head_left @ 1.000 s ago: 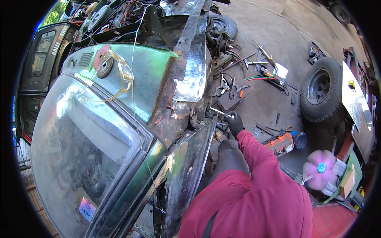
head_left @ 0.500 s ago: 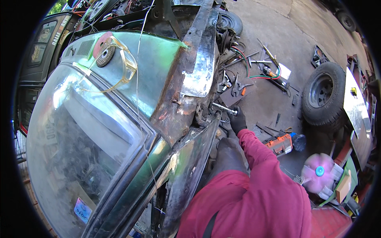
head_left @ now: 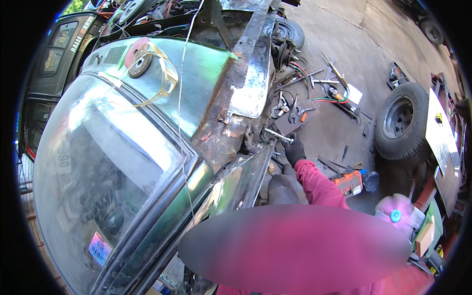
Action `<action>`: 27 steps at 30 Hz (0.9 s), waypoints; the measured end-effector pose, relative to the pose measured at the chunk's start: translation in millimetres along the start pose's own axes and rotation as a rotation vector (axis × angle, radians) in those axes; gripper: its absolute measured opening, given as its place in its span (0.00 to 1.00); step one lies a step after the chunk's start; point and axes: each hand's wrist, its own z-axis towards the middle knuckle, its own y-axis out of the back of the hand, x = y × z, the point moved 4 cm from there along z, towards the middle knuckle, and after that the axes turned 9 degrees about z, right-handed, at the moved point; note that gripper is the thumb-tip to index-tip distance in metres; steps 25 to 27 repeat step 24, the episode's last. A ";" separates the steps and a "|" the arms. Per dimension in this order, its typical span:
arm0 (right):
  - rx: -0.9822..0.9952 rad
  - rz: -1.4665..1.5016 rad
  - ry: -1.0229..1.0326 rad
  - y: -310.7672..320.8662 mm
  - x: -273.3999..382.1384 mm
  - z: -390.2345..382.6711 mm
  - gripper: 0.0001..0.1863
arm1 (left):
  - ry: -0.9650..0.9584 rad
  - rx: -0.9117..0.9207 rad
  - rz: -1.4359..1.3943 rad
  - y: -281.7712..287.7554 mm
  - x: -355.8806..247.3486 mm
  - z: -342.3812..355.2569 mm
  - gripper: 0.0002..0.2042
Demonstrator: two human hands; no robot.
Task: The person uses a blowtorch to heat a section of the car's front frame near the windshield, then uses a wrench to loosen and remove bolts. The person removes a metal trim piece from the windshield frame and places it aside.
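Observation:
My right hand (head_left: 296,152), in a dark glove and a maroon sleeve, is closed around one end of a silver socket wrench (head_left: 278,134). The wrench's shaft reaches left from the hand toward the rusty gap at the front of the green vehicle's door (head_left: 237,181). What its far end touches is too small to make out. Just above lies the bare, rusted inner panel (head_left: 220,142), with a shiny metal patch (head_left: 247,98) on it. My left hand is out of view.
Pliers (head_left: 294,112), a cutting torch with hoses (head_left: 339,94) and other tools lie on the floor beyond my hand. To the right are an orange toolbox (head_left: 350,182), a wheel (head_left: 398,118) and a pink fan (head_left: 393,209). Safety glasses (head_left: 169,78) rest on the cowl.
The view has shifted slightly. My right hand still holds the socket wrench in nearly the same place. A blurred oval now covers my torso at the lower edge.

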 end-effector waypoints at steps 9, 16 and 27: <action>0.296 0.682 -0.916 -5.0 -32.7 18.8 0.23 | 0.008 0.014 -0.033 2.0 22.7 -5.7 0.27; -0.192 0.131 -0.005 -16.0 -19.6 -2.0 0.20 | 0.112 0.053 -0.173 -0.4 40.6 -0.4 0.31; 0.282 0.429 -0.887 -19.2 -67.1 29.0 0.18 | 0.016 0.269 0.279 -46.2 125.4 -62.4 0.24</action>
